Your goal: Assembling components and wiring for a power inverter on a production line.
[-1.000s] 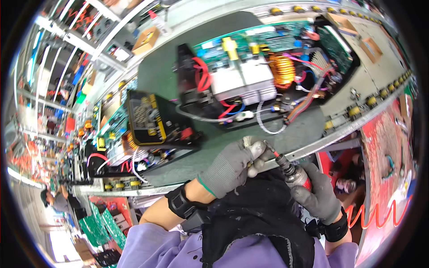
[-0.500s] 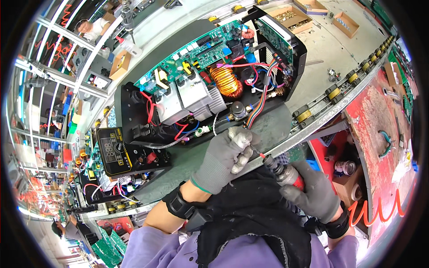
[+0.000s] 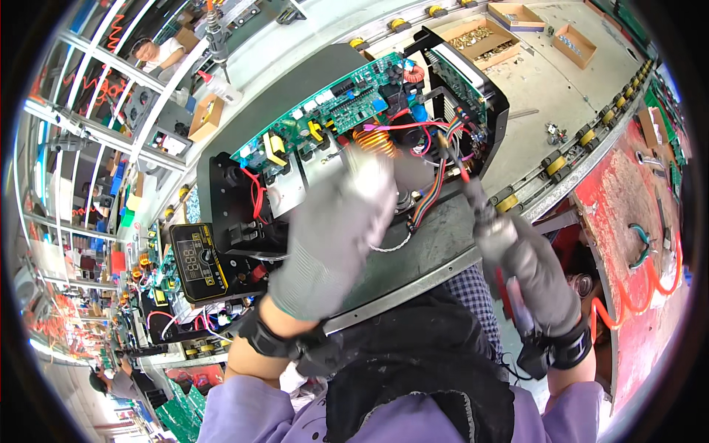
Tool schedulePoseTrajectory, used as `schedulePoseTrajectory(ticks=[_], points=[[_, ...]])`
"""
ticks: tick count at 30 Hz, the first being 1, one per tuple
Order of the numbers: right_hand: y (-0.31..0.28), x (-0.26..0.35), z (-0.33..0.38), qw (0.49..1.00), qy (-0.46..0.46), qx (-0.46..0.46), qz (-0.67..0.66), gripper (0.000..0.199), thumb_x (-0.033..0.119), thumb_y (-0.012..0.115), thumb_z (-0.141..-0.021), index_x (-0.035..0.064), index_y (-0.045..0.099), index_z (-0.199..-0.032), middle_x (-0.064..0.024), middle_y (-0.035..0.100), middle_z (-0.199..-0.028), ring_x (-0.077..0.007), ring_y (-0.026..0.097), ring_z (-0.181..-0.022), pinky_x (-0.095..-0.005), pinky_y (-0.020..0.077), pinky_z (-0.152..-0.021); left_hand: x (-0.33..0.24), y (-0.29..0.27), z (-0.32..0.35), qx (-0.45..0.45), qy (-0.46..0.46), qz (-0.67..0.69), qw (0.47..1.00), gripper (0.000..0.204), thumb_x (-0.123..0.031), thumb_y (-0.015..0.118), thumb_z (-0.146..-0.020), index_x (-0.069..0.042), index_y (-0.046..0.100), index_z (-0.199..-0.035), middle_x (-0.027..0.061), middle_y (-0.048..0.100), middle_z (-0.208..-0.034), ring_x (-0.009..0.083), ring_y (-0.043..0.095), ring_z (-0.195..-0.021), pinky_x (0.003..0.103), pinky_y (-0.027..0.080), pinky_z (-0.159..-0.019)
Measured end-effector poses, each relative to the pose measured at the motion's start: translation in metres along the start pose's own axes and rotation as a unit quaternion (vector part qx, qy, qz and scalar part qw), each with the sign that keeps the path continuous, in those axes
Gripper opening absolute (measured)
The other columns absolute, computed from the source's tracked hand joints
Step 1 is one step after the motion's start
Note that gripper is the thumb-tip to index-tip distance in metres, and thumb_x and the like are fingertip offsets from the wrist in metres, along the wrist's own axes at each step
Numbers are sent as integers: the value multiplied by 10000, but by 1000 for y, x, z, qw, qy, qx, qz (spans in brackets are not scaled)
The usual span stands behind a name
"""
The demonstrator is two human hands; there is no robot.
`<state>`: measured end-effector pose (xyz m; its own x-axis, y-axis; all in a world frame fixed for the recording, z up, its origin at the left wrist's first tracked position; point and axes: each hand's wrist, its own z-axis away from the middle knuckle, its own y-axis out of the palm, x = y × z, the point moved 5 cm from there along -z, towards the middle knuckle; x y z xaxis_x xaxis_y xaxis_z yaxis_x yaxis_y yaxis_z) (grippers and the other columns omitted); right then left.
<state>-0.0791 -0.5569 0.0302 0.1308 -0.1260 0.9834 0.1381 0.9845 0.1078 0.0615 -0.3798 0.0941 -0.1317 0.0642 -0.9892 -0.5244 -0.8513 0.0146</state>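
My left hand [image 3: 332, 236] in a grey glove is raised over the copper-wound coil [image 3: 375, 142] and the silver heatsink [image 3: 286, 192]; motion blurs its fingers, so I cannot make out whether it holds anything. In my gloved right hand [image 3: 530, 269] is a power screwdriver [image 3: 480, 201], its bit tilted up and left toward the rainbow ribbon cable [image 3: 430, 188]. Both hands are above an open black machine case [image 3: 496, 131] with a green circuit board [image 3: 340, 103] along its far side. At the case's near left sits a black display panel [image 3: 198, 263].
Cardboard boxes of small metal parts [image 3: 484, 43] stand at the far right. A roller track [image 3: 555, 164] borders the bench. On the right is a worn red tabletop [image 3: 609, 214] with an orange coiled hose [image 3: 628, 306]. Another screwdriver [image 3: 217, 37] hangs at far left, near a person [image 3: 159, 57].
My left hand has moved up and left from the bench edge to over the coil. The right hand has raised the screwdriver, bringing its bit toward the wires inside the case.
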Motion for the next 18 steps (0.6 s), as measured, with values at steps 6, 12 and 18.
schedulePoseTrajectory(ticks=[6,12,18], points=[[9,5,-35,997,31,23,-73,767,614,652,-811,5,478,-1243,-9,541,-859,-87,510,-721,-254,437,-644,-89,20,-122,-209,493,-609,585,320,-182,404,-1024,42,604,-1137,17,592,-752,205,558,-606,351,469,-583],[16,-3,-48,987,97,-7,-125,655,406,754,-787,7,482,-1230,-23,559,-854,-79,534,-655,-231,439,-558,-69,23,-183,-100,364,-585,718,549,-563,508,-906,-67,704,-1036,140,704,-845,275,683,-845,386,519,-762],[14,1,-53,989,98,-27,-110,622,352,747,-819,-6,482,-1252,-26,572,-881,-75,530,-678,-236,455,-580,-75,36,-178,-55,282,-571,769,423,-427,581,-875,-42,724,-978,162,699,-805,273,687,-795,379,526,-773]])
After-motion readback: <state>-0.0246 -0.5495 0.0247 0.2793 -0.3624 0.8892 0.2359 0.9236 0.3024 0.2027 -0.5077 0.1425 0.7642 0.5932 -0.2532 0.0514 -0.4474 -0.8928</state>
